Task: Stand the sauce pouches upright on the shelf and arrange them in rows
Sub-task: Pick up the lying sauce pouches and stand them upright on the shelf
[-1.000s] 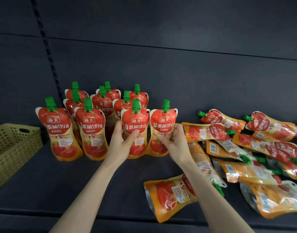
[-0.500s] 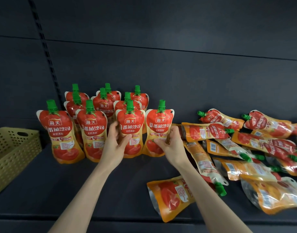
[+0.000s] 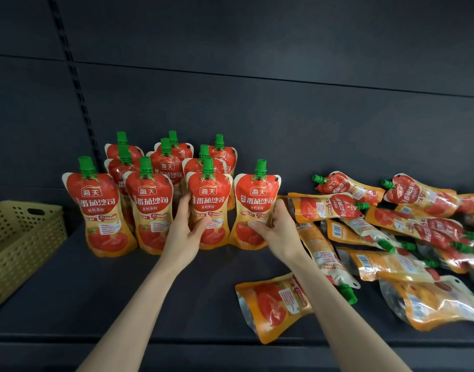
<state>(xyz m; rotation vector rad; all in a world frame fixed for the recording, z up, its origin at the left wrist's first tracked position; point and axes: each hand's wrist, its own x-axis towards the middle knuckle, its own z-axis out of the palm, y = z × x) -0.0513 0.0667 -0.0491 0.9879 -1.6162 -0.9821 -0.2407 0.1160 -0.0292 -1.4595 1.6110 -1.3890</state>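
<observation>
Several red and orange sauce pouches with green caps stand upright in rows on the dark shelf [image 3: 69, 285]. My left hand [image 3: 183, 232] grips the third pouch of the front row [image 3: 210, 194] from its left side. My right hand [image 3: 277, 232] holds the fourth front pouch [image 3: 257, 200] by its lower right edge, thumb on the front. Both held pouches stand upright side by side. To the right, a pile of several pouches [image 3: 391, 224] lies flat. One flat pouch [image 3: 270, 304] lies near the shelf's front edge, under my right forearm.
A yellow perforated basket [image 3: 18, 242] stands at the left end of the shelf. The dark back panel [image 3: 257, 116] rises behind the pouches, with a slotted upright [image 3: 77, 89] at the left. The shelf's front lip [image 3: 69, 342] runs across the bottom.
Both hands slid the two front pouches slightly left, closing them up against the row. The grips look the same.
</observation>
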